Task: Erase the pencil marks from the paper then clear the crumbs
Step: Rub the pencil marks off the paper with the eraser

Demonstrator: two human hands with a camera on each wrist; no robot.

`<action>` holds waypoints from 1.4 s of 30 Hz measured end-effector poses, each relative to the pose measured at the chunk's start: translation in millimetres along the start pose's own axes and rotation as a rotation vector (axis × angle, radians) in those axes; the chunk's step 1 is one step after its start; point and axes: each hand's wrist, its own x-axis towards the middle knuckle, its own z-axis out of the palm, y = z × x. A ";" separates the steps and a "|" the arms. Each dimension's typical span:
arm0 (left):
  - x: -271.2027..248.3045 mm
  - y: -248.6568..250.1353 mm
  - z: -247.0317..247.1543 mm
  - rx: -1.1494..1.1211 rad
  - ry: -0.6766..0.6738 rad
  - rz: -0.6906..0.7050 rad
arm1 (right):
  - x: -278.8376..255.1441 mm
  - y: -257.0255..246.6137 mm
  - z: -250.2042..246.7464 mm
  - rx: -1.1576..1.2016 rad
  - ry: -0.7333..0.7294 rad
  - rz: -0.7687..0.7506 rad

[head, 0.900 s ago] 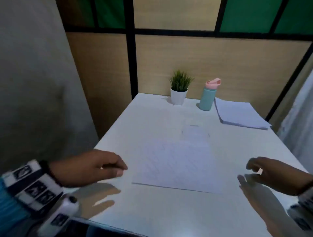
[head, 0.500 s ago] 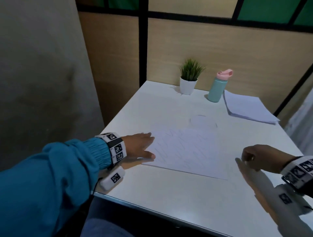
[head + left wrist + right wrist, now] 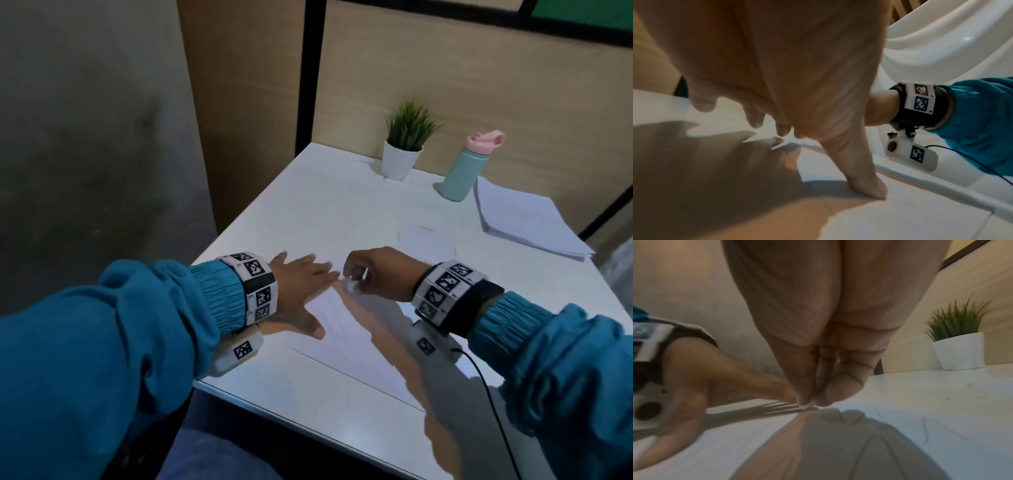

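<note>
A white sheet of paper (image 3: 346, 337) with faint zigzag pencil marks (image 3: 931, 430) lies on the white table (image 3: 342, 205). My left hand (image 3: 308, 277) lies flat on the sheet's left part, fingers spread and straight, the thumb (image 3: 861, 180) pressing the paper down. My right hand (image 3: 356, 274) sits just right of the left fingertips. Its thumb and fingers pinch a small white eraser (image 3: 807, 405) whose tip touches the paper near the top left. Most of the eraser is hidden inside the fingers.
At the back of the table stand a small potted plant (image 3: 402, 154) and a teal bottle with a pink lid (image 3: 460, 171). A stack of white sheets (image 3: 524, 219) lies at the back right. The table's left edge runs close to my left wrist. A thin cable (image 3: 493, 404) trails from my right wrist.
My left hand slid onto the paper and spread flat. My right hand, holding the eraser, moved left from the table's right side to the paper beside the left fingertips.
</note>
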 end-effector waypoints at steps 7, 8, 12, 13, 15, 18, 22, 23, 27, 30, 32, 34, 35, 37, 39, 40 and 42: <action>6.1 -11.5 -1.9 -0.028 -0.092 0.002 | 14.2 -2.9 2.2 -0.096 -0.091 -0.012; 6.8 -11.8 -1.1 -0.032 -0.096 0.003 | 10.1 -5.7 6.2 -0.095 -0.137 -0.054; 3.3 -8.4 -2.1 -0.040 -0.093 -0.010 | 21.1 -0.1 -0.3 -0.107 -0.104 -0.021; 2.2 -7.3 -2.8 -0.040 -0.091 -0.013 | 24.0 3.8 -3.8 -0.102 -0.063 0.014; 0.6 -6.1 -3.9 -0.045 -0.093 -0.014 | 22.1 4.4 -3.2 -0.105 -0.068 0.028; 2.1 -7.3 -2.8 -0.070 -0.102 -0.012 | 7.6 -9.4 13.5 -0.107 -0.220 -0.061; 2.9 -8.7 -1.7 -0.063 -0.105 -0.013 | 20.9 3.1 -0.7 -0.120 -0.114 0.024; 3.2 -9.0 -1.2 -0.062 -0.106 -0.014 | 22.9 7.5 -2.2 -0.114 -0.091 0.043; 3.8 -8.9 0.6 -0.084 -0.100 -0.016 | 1.5 -11.5 18.1 -0.162 -0.269 -0.086; 2.4 -8.8 0.8 -0.094 -0.095 -0.023 | 10.7 -5.0 7.9 -0.180 -0.206 -0.035; 1.4 -7.3 1.1 -0.089 -0.091 -0.027 | 18.2 5.4 -4.3 -0.156 -0.118 0.048; -0.7 -4.9 0.6 -0.082 -0.094 -0.028 | 14.3 4.1 -2.0 -0.149 -0.152 0.019; -1.6 -4.0 0.5 -0.083 -0.100 -0.028 | 9.3 -2.7 3.9 -0.168 -0.206 -0.026; -2.5 -2.8 1.5 -0.088 -0.104 -0.022 | -2.2 -15.1 13.6 -0.162 -0.316 -0.074; -2.1 -2.7 3.3 -0.087 -0.099 -0.025 | 2.2 -11.7 8.5 -0.153 -0.282 -0.055; -2.0 -2.3 4.0 -0.086 -0.097 -0.029 | 8.3 -5.3 3.8 -0.143 -0.234 -0.021; -1.9 -1.1 5.7 -0.089 -0.090 -0.037 | 18.5 4.5 -3.5 -0.111 -0.142 0.040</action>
